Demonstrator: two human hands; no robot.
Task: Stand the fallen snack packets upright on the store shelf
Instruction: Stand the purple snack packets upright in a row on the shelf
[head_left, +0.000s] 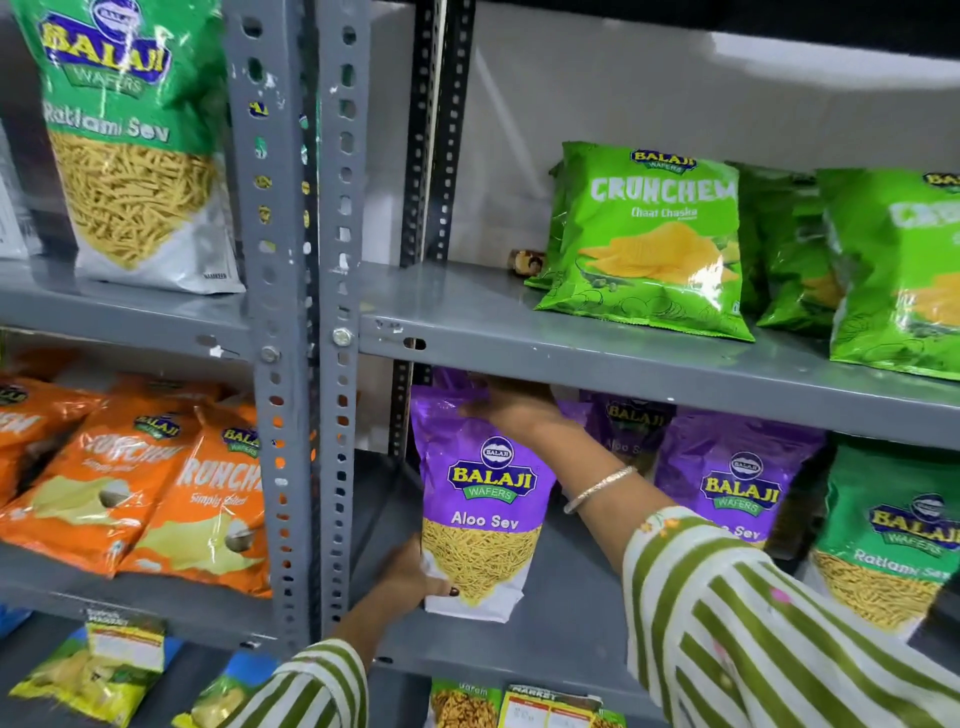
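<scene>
A purple Aloo Sev packet (483, 499) stands nearly upright at the left end of the middle shelf (566, 618). My left hand (410, 574) grips its lower left corner. My right hand (514, 408) holds its top edge, just under the shelf above. Two more purple Aloo Sev packets (737, 483) lean back to the right, partly hidden by my right forearm. A green Ratlami Sev packet (888, 535) leans at the far right of that shelf.
Green Crunchem packets (649, 239) stand on the upper shelf (467, 306). Grey slotted uprights (296, 332) divide the bays. Orange Crunchem packets (140, 483) lean in the left bay, with a large Ratlami Sev packet (130, 145) above. More packets lie on the bottom shelf.
</scene>
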